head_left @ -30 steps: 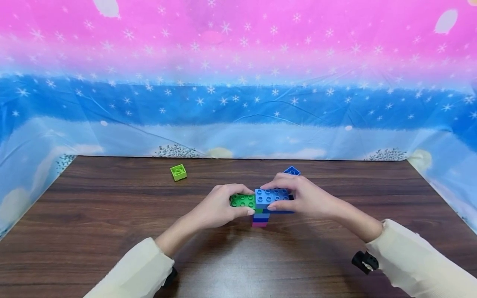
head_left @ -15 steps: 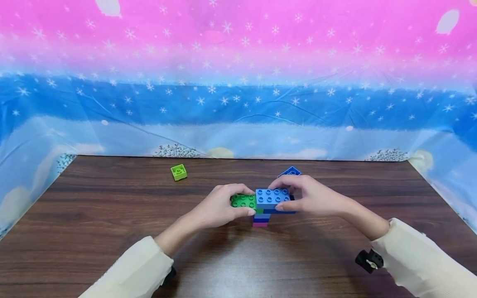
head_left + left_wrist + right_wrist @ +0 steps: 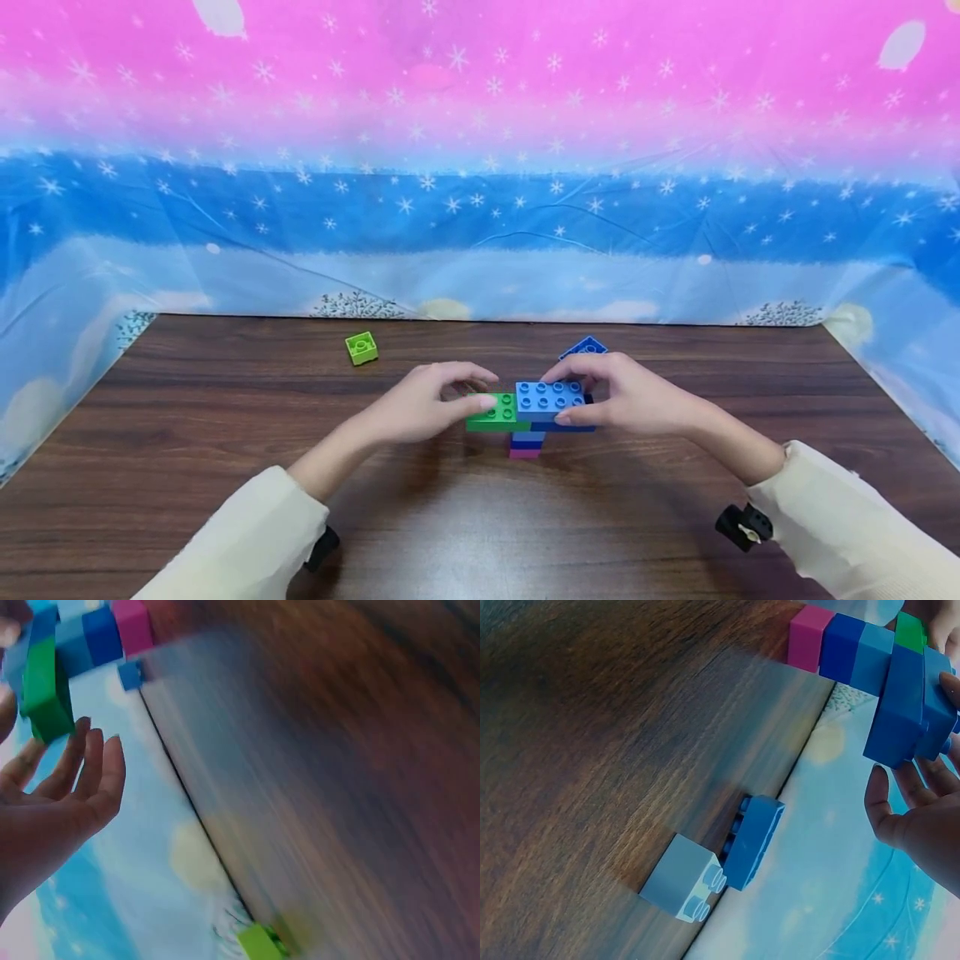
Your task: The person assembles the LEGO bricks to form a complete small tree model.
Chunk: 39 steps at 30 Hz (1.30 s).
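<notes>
A stack of toy building bricks stands upright on the table, with a pink brick (image 3: pixel 810 637) at its base, then a dark blue brick (image 3: pixel 842 649) and a light blue brick (image 3: pixel 871 658). A long green brick (image 3: pixel 498 424) and a long dark blue brick (image 3: pixel 896 712) extend to either side above them. Across the top sits a long light blue brick (image 3: pixel 536 400), pinched between thumb and fingers of my right hand (image 3: pixel 626 396). My left hand (image 3: pixel 427 404) is beside the green brick's end, fingers spread loosely, its thumb overlapping the studs in the head view.
An upturned lime brick (image 3: pixel 362 348) lies at the back left. Behind my right hand is an upturned blue brick (image 3: pixel 587 345); next to it, a pale blue-grey brick (image 3: pixel 676 877) shows in the right wrist view. A patterned cloth (image 3: pixel 480 208) hangs along the table's back edge.
My left hand has let go of the green brick and drawn back slightly left, uncovering its front side. My right hand has slid a little right along the top brick.
</notes>
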Motion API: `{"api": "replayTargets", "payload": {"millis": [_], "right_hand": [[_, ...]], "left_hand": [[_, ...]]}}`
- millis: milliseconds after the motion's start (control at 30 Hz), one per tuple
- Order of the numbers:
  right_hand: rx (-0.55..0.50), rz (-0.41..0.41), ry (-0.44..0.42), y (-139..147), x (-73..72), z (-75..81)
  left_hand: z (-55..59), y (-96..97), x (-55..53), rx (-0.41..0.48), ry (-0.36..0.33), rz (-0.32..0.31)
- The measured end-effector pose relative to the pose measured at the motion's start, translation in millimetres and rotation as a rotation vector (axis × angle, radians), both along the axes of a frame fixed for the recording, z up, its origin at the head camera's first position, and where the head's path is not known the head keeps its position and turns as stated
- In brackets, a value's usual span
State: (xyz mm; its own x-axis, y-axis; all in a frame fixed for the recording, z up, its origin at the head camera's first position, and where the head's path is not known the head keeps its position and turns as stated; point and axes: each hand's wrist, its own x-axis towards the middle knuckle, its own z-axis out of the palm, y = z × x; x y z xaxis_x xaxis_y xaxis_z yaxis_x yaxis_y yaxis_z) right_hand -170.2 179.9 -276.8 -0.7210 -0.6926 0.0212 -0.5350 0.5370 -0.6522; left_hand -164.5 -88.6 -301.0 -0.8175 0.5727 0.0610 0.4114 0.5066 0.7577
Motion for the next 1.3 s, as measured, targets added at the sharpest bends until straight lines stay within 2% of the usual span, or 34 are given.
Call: {"api": "replayTargets", "payload": {"millis": [267, 400, 533, 800, 1033, 1300], "right_hand": [[0.004, -0.011, -0.019, 1, 0.2, -0.2], [-0.002, -0.009, -0.022, 1, 0.4, -0.2], [0.0, -0.012, -0.023, 1, 0.9, -0.1], [0.002, -0.008, 0.004, 0, 1.4, 0.4], [-0.002, -0.001, -0.001, 0, 1.5, 0.9], [0.001, -0.008, -0.014, 0, 1.5, 1.0]], "left_hand": [[-7.9, -40.9, -21.7, -0.039, 0.061, 0.23], [-11.3, -61.9, -28.3, -0.101, 0.121, 0.301], [-11.5, -78.1, -33.0, -0.15, 0.147, 0.344], [-14.1, -97.5, -43.7, -0.18, 0.133, 0.416], [-17.3, -100.3, -50.9, -0.182, 0.113, 0.423], [-23.1, -99.3, -53.6, -0.223, 0.103, 0.436]]}}
